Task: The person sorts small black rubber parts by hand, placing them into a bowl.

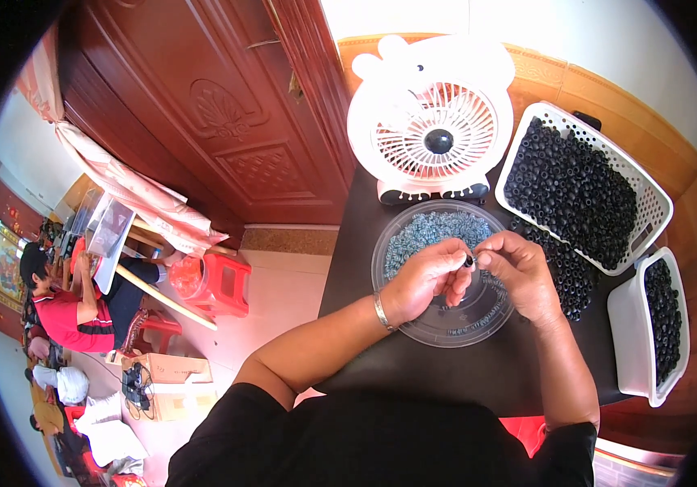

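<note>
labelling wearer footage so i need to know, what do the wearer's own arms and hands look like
Both arms wear short, plain black sleeves ending near the elbows, leaving the forearms bare. The left hand and right hand are ungloved. A shiny silver-coloured bracelet circles the left wrist; none shows on the right.

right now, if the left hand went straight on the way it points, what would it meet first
Most likely the right hand, whose thumb and forefinger sit just ahead of the small black piece at the left hand's fingertips; any depth gap is unclear.
</note>
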The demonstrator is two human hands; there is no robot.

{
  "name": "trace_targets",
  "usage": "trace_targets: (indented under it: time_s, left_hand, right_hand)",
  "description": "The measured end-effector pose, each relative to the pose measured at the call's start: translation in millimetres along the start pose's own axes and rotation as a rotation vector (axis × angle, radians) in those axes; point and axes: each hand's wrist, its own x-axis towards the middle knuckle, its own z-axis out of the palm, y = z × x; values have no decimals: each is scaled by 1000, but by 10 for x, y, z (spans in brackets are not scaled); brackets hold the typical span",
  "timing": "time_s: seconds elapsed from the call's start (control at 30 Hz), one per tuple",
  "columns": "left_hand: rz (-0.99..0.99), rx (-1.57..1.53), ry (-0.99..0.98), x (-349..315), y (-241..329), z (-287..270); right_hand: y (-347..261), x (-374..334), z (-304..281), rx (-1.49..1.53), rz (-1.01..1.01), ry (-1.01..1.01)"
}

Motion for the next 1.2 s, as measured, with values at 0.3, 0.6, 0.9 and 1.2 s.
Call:
trace_targets:
  time_s: [0.3, 0.6, 0.9, 1.2]
  left_hand:
    - [14, 81, 45, -26, -24, 47]
    - [22, 59, 9, -22, -47, 49]
    - [182, -103, 70, 12, -38, -63]
    - [152, -46, 150, 16, 4, -2]
  right_hand:
    - [-22, -34, 110, -414, -325, 72]
    - [105, 27, -21, 264, 288, -79]
    - [-61, 62, -832, -629, -26, 373]
    - [58, -20, -921, -840, 49, 207]
